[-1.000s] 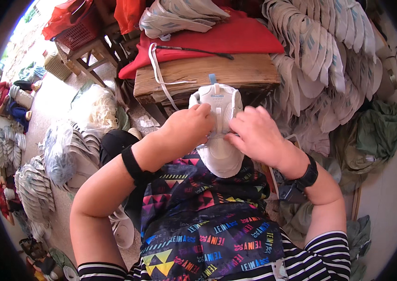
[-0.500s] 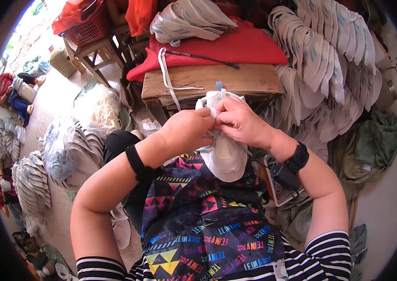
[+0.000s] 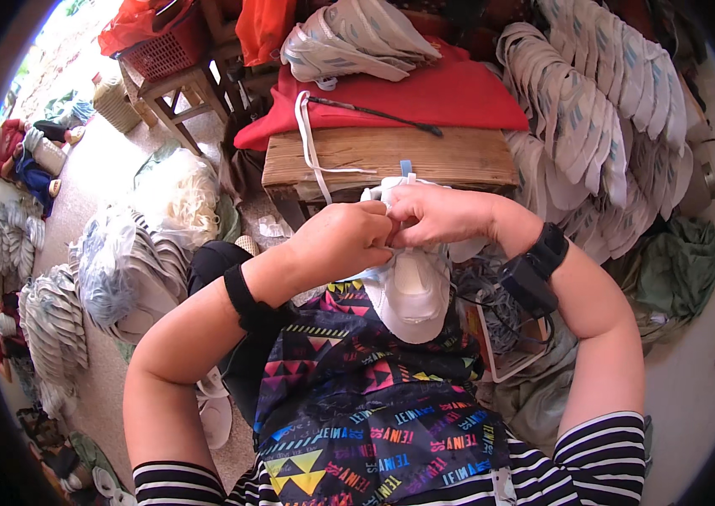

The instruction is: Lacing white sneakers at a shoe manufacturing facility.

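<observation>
A white shoe upper (image 3: 410, 299) lies toe toward me over my patterned apron, its heel end by the wooden bench. My left hand (image 3: 347, 236) is closed at the shoe's throat, fingers curled on its left side. Against it, my right hand (image 3: 440, 212) is closed in a pinch, knuckles turned up. Both hands cover the middle of the shoe, so what the right fingertips pinch is hidden. A pale blue tab (image 3: 405, 167) sticks up behind the hands. On the bench just beyond lie a white lace (image 3: 310, 139) and a thin dark rod (image 3: 374, 115).
The wooden bench (image 3: 458, 156) carries a red cloth (image 3: 357, 114) and nested shoe uppers (image 3: 357, 38). Large rows of uppers (image 3: 572, 105) stand at the right. Bagged bundles (image 3: 108, 274) sit on the left floor. A red basket (image 3: 159, 55) rests on a stool, far left.
My right hand has turned over the shoe, its wrist rising and moving outward to the right. The shoe's toe sits slightly lower and farther right in view. Both hands stay together.
</observation>
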`<state>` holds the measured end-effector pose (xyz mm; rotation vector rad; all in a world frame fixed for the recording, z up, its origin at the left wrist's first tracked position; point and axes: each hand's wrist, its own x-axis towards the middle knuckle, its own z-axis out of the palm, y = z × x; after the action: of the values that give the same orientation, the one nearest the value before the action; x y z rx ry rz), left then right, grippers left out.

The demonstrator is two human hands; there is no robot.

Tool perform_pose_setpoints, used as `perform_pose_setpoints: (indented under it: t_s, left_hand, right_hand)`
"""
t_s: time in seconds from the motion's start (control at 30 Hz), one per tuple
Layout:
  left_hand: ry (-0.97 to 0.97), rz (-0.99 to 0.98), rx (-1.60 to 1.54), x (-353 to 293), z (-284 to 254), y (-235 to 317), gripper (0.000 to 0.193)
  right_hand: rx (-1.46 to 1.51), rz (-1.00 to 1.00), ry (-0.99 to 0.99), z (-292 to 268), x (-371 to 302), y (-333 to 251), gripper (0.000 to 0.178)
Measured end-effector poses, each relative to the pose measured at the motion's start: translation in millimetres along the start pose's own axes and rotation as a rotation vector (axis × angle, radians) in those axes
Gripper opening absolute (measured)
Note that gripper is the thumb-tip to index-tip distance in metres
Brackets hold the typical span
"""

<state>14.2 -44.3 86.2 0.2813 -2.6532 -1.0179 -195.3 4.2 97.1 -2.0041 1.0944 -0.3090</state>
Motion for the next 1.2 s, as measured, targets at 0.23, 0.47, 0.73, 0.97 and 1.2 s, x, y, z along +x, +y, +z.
perform_pose_setpoints:
  t_s: [0.23,0.47,0.73,0.97,1.2]
  left_hand:
    - [0.048,0.134,-0.115,-5,1,-14,0.016]
    - [0.073,-0.05,0.318,-1,23,5,0.028]
    - [0.519,0.005,-0.076,6,39,15,0.021]
    - [0.324,-0.046,-0.195,11,40,23,0.009]
    - [0.21,0.087,0.147,10,46,16,0.027]
  right_hand:
    - [0.017,0.183,0.048,7,-1,0,0.017]
    - [0.294,0.185,0.959,-12,-27,-17,0.014]
    - [-0.54,0.237,0.637,38,-61,-23,0.025]
    - [0.023,0.183,0.339,33,-85,-19,0.028]
    - [-0.067,0.08,0.311,38,-89,-4,0.033]
